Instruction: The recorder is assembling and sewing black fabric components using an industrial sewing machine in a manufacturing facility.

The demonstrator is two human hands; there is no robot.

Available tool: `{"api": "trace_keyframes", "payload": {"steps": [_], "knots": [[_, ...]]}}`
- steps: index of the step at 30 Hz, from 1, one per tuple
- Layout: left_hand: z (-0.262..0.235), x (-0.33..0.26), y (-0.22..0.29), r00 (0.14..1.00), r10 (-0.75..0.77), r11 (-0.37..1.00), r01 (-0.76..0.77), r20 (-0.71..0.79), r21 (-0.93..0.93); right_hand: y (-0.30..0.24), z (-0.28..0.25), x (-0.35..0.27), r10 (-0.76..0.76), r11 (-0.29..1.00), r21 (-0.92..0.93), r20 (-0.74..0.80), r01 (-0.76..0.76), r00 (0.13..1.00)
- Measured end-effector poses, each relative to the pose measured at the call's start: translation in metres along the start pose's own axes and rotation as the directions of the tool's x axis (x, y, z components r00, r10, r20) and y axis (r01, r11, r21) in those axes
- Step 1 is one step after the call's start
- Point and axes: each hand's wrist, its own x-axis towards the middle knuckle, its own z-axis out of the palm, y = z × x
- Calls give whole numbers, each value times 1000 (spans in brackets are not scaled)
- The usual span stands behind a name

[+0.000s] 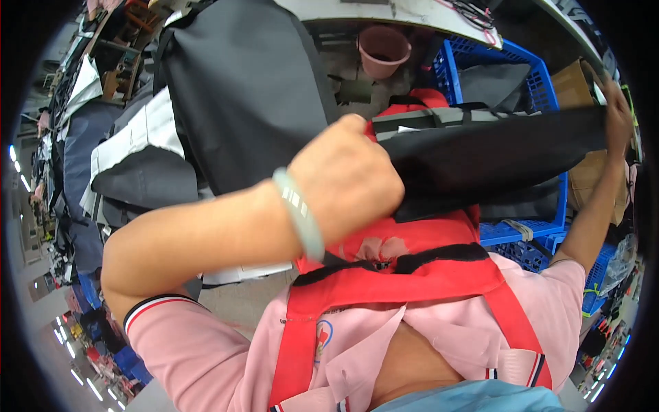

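Note:
A black fabric panel [494, 158] is stretched sideways in front of my chest, with a grey band [446, 120] along its far edge. My left hand [350, 175] is closed in a fist at the panel's left end, a pale green bangle [300, 214] on its wrist. Out at the right, my right hand [618, 117] grips the panel's other end; its fingers show only in part near the picture's rim. Beneath the panel lies red cloth [439, 230] belonging to the red apron [384, 285] I wear.
Large dark grey sheets [247, 82] are piled at the left, beside white-edged pieces [141, 130]. Behind the panel stand a pink bucket [383, 58] and a blue plastic crate [446, 72] holding dark material. A cardboard box [573, 82] is at the right, near a white tabletop [412, 15].

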Motion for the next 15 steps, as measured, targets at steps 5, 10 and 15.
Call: {"api": "trace_keyframes", "payload": {"steps": [5, 10, 15], "knots": [[43, 18, -50, 992, -123, 930, 109, -18, -351, -213, 111, -28, -328, 928, 295, 363, 227, 872], [36, 18, -67, 922, -386, 583, 213, -36, -784, -352, 131, -87, -552, 664, 732, 340, 154, 761], [32, 21, -83, 970, -242, 797, 196, -4, -572, -343, 138, -52, -583, 597, 797, 509, -91, 633]]}}
